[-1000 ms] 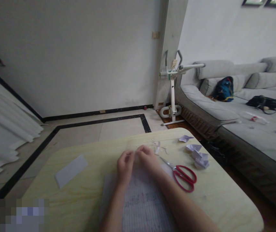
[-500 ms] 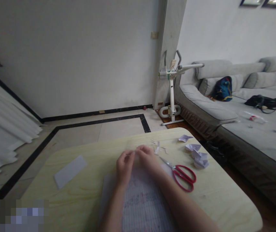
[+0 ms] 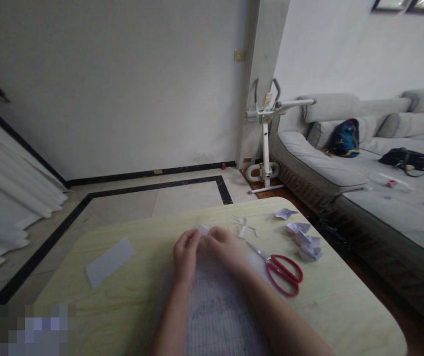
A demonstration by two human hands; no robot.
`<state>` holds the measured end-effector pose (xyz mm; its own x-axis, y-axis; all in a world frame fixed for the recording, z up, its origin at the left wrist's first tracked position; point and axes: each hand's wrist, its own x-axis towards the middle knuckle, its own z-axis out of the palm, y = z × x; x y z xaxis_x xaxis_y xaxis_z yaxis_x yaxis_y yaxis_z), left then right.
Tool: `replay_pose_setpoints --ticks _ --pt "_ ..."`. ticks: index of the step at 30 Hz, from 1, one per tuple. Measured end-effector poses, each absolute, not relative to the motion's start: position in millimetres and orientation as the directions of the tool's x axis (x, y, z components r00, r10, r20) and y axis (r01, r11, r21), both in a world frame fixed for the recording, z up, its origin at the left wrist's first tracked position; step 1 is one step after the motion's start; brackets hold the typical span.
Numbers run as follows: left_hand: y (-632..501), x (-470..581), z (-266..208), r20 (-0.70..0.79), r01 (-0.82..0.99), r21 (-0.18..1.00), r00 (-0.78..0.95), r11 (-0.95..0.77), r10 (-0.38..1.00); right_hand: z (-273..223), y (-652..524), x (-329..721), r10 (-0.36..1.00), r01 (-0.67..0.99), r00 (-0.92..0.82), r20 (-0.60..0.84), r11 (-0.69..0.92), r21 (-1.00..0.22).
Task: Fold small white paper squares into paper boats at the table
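Observation:
Between my fingertips is a small folded piece of white paper (image 3: 204, 230), mostly covered by the hands. My left hand (image 3: 186, 249) pinches it from the left, and my right hand (image 3: 223, 243) grips it from the right. Both are held above a lined sheet with handwriting (image 3: 219, 316) on the table. To the right of my right forearm lie red-handled scissors (image 3: 285, 274), blades slightly apart and pointing to the far left. Thin paper scraps (image 3: 243, 228) are scattered just beyond my right hand.
Several folded paper pieces (image 3: 308, 242) sit along the right side of the wooden table (image 3: 345, 301). A blank paper rectangle (image 3: 110, 262) lies at the left. Beyond the table stand an exercise machine (image 3: 265, 143) and a grey sofa (image 3: 323, 168) holding bags.
My hands have drawn slightly apart, and a tip of the folded paper now shows between them. The view has shifted a little; the scissors and other papers lie as before.

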<state>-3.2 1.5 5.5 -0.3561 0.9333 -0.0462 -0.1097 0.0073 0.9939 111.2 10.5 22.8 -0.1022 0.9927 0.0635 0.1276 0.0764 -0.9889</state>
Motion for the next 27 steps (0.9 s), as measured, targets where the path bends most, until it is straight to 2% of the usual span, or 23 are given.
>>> replay_pose_setpoints --ticks 6,9,13,17,22,27 --pt "1.4 -1.8 6.7 -0.046 -0.118 0.993 -0.348 0.004 0.936 22.9 9.6 113.6 0.984 0.09 -0.17 0.056 0.072 -0.993" --pt "0.2 -1.3 7.1 -0.02 -0.079 0.997 -0.335 -0.007 0.942 20.0 11.1 113.9 0.988 0.031 -0.135 0.076 0.081 -0.996" --pt "-0.7 1.5 4.6 0.078 0.043 0.997 -0.302 -0.068 0.95 12.2 16.0 115.8 0.996 -0.042 -0.071 0.057 0.054 -0.998" --pt "1.7 2.8 -1.9 0.164 0.104 0.985 -0.314 -0.138 0.935 8.7 19.4 118.3 0.997 -0.065 -0.08 0.01 0.005 -0.998" --pt "2.9 -0.9 -3.5 0.149 0.126 0.985 -0.315 -0.114 0.937 12.3 19.1 117.2 0.999 -0.076 -0.053 -0.001 -0.005 -0.997" --pt "1.5 -1.0 0.0 0.094 0.053 0.995 -0.34 -0.08 0.936 14.4 18.7 115.5 1.0 -0.071 -0.027 0.006 0.004 -0.997"
